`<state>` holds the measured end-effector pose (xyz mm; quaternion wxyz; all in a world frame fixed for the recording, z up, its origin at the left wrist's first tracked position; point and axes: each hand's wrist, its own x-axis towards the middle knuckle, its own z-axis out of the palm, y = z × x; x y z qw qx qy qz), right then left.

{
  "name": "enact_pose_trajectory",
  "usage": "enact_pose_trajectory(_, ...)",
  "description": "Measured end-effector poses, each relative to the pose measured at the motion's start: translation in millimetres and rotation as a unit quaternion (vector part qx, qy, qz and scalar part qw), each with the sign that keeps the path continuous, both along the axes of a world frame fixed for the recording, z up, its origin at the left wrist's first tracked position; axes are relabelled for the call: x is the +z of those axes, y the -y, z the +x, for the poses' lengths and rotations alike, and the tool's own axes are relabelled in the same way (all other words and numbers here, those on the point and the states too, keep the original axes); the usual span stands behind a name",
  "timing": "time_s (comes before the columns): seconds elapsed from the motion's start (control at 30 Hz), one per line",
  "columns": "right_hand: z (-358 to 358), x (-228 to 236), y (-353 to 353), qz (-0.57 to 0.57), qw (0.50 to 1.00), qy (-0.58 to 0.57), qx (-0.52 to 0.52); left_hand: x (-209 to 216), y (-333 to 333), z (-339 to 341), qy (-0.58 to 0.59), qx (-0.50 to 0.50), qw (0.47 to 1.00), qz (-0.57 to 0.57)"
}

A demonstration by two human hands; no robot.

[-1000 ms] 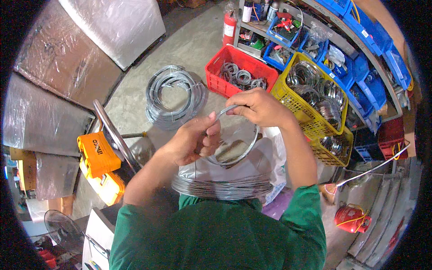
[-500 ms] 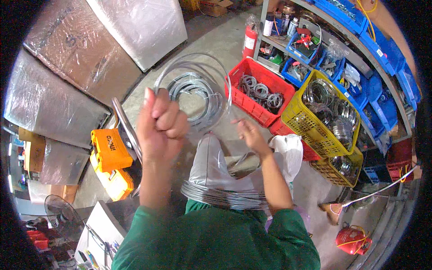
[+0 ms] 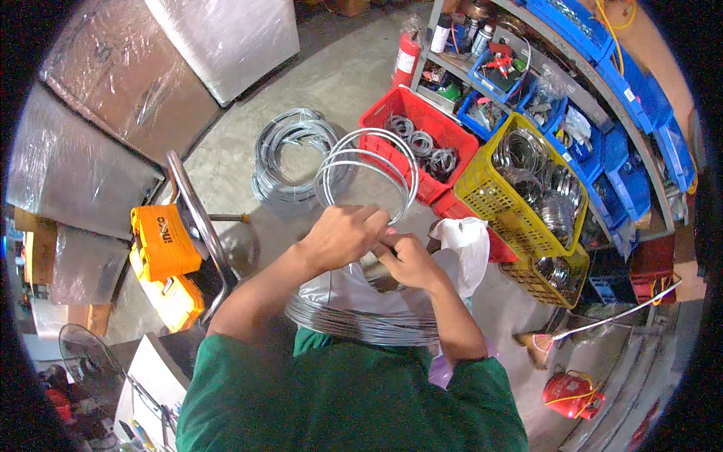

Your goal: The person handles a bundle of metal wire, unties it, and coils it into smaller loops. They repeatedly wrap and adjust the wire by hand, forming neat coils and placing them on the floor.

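Note:
Just above my lap my left hand [image 3: 343,235] and right hand [image 3: 407,258] are close together, almost touching. Both are closed on the lower side of a small coil of grey metal wire [image 3: 415,175], whose loops stand up beyond my fingers. The fingertips partly hide where the wire runs between the two hands. Across my lap lies a larger bundle of wire [image 3: 361,322], its strands running side to side beneath my forearms. A wide coil of wire [image 3: 265,167] rests on the floor past my knees, partly behind the small coil.
A red crate [image 3: 376,120] and yellow crates [image 3: 489,192] with wire coils stand ahead right, before a shelf with blue bins [image 3: 629,184]. A fire extinguisher [image 3: 407,60] is beyond. Orange cases [image 3: 167,239] and a bent metal tube [image 3: 197,215] are left, near wrapped boxes [image 3: 83,173].
My left hand has come down and right to meet the right hand. The wide, loose wire loop has become a small coil of several turns held in both hands.

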<state>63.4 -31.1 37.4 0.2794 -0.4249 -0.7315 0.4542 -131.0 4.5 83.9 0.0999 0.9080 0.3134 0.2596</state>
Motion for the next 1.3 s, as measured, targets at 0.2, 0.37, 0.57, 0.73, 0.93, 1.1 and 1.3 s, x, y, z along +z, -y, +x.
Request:
enact_pose_trajectory(0.2,3,33,1,0.201,0.973,0.079,-0.078,2,2,1,-0.066,0.069,0.991,-0.092)
enact_pose_trajectory(0.37,19,38,-22,0.334,0.920,0.194,-0.070,4,4,-4,-0.070,0.078,0.989,-0.105)
enact_pose_trajectory(0.57,49,53,-53,0.472,0.839,0.270,-0.031,14,5,-21,-0.061,0.087,0.977,-0.184)
enact_pose_trajectory(0.73,77,71,-90,0.569,0.745,0.312,-0.152,35,7,-41,0.120,0.101,0.892,-0.423)
enact_pose_trajectory(0.93,97,43,-81,0.466,0.840,0.232,-0.155,66,15,-78,0.477,0.077,0.595,-0.642)
enact_pose_trajectory(1.1,97,-14,-47,0.131,0.973,0.136,-0.137,62,24,-97,0.591,-0.176,0.345,-0.708)
enact_pose_trajectory(1.3,81,-50,-22,-0.054,0.986,0.050,-0.152,37,43,-72,0.701,-0.305,0.127,-0.632)
